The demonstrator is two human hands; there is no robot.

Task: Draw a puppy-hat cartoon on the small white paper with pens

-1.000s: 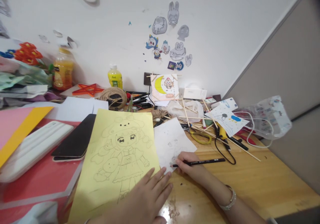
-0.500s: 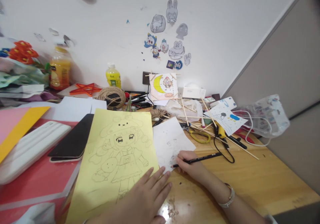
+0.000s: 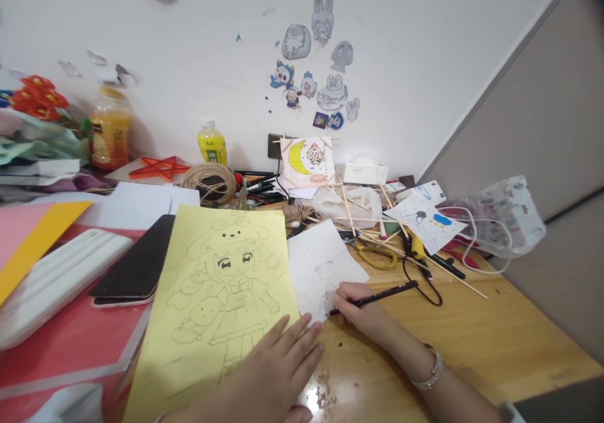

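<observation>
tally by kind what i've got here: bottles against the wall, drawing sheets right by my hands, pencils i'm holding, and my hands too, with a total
Bottles: 2 (orange bottle, yellow bottle)
Drawing sheets: 2 (yellow sheet, white sheet)
Held pencils: 1 (black pencil)
Hands: 2 (left hand, right hand)
Total: 7

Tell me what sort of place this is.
Likely a wooden craft desk: a yellow paper sheet with a line drawing, a round coil of brown twine and thin pale sticks lie there.
</observation>
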